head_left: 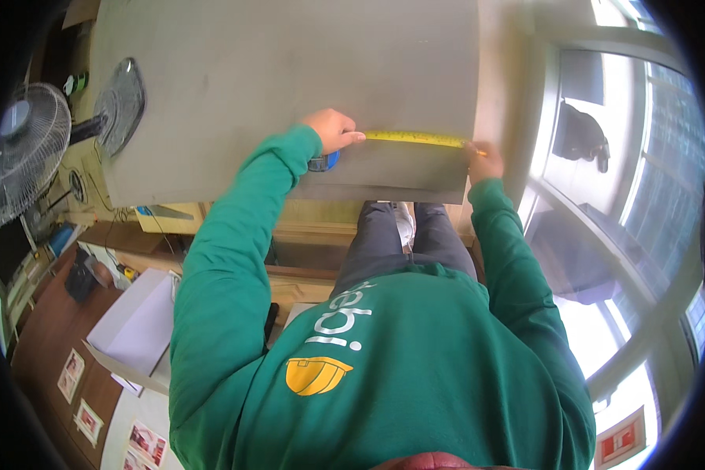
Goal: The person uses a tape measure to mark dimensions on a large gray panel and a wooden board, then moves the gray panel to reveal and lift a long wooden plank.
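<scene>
A yellow tape measure blade (415, 138) lies stretched across the grey tabletop (290, 55), close to its near edge and reaching toward its right edge. My left hand (333, 130) is closed, pinching the blade's left end between thumb and fingers. Below that wrist the tape measure's blue and dark case (325, 162) shows in part. At the right edge of the tabletop, my right hand (486, 161) is closed around a thin orange pencil (480, 153), its tip beside the blade's right end. This hand is slightly blurred.
At the left a fan (27, 149) rests on its side with its base (123, 106) on the tabletop. A white box (133, 321) stands on a brown desk (43, 352) at the lower left. Large windows (603, 180) line the right side.
</scene>
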A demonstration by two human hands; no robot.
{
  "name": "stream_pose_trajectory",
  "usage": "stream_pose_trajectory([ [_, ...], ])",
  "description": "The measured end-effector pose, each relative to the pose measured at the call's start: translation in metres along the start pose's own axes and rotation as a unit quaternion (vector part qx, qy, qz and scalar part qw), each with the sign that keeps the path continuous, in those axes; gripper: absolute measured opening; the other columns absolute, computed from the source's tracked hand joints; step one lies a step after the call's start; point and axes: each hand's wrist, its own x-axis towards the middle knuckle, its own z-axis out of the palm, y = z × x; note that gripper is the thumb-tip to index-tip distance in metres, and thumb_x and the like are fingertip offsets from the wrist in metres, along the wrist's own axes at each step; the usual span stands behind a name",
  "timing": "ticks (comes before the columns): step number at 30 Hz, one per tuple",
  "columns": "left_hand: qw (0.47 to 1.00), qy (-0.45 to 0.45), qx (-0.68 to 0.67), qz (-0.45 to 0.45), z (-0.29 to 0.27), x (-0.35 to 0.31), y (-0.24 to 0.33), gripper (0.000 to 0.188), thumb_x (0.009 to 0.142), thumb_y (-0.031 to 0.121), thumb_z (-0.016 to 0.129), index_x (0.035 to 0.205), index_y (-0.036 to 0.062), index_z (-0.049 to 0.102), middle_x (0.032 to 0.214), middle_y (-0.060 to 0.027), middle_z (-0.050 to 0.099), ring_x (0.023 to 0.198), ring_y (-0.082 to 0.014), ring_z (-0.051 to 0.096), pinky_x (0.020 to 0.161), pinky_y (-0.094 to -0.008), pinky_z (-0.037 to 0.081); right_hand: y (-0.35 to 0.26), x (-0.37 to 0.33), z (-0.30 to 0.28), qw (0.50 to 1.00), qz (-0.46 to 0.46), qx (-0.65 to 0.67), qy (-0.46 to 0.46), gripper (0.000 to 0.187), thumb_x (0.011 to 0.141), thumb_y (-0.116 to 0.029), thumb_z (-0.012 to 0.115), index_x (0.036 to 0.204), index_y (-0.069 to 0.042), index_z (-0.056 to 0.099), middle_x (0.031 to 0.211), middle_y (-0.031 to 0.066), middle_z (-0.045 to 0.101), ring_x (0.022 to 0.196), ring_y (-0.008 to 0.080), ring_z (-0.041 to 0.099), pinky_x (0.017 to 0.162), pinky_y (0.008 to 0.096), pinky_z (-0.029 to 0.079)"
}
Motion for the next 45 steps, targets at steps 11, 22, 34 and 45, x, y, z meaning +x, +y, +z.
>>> stream_pose_trajectory([
  [11,0.987,-0.022,-0.049,-0.151,-0.029,-0.07,-0.088,0.05,0.089,0.048,0.056,0.065,0.0034,0.057,0.053,-0.0078,0.046,0.051,-0.0186,0.039,0.05,-0.0374,0.035,-0.006,-0.003,0.004,0.995,-0.072,-0.06,0.019,0.018,0.08,-0.019,0.073,0.085,-0.004,0.065,0.07,0.0016,0.06,0.066,0.0092,0.052,0.061,0.0254,0.044],
  [22,0.982,0.008,0.04,-0.187,-0.031,-0.085,-0.104,0.055,0.089,0.052,0.051,0.065,0.0031,0.058,0.057,-0.0132,0.049,0.054,-0.0262,0.044,0.052,-0.0411,0.037,-0.015,-0.013,0.011,0.989,-0.111,-0.088,0.036,0.017,0.081,-0.019,0.072,0.084,-0.004,0.064,0.067,-0.001,0.056,0.061,0.0066,0.048,0.056,0.023,0.041],
  [34,0.975,0.035,0.067,-0.209,-0.021,-0.083,-0.104,0.052,0.089,0.051,0.051,0.067,0.0047,0.059,0.059,-0.0134,0.052,0.056,-0.0297,0.048,0.054,-0.0435,0.038,-0.066,-0.026,-0.011,0.99,-0.028,0.105,0.092,0.039,0.096,-0.039,0.045,0.103,-0.003,0.059,0.061,0.0014,0.049,0.048,0.0087,0.044,0.042,0.0265,0.034],
  [45,0.978,0.03,0.057,-0.2,-0.018,-0.08,-0.11,0.052,0.09,0.049,0.051,0.064,0.0037,0.056,0.057,-0.0138,0.049,0.053,-0.0292,0.044,0.052,-0.0429,0.036,-0.114,-0.055,0.085,0.917,-0.266,-0.005,-0.297,0.009,0.084,-0.004,0.061,0.093,0.0,0.063,0.082,0.005,0.063,0.077,0.0114,0.061,0.07,0.0241,0.049],
])
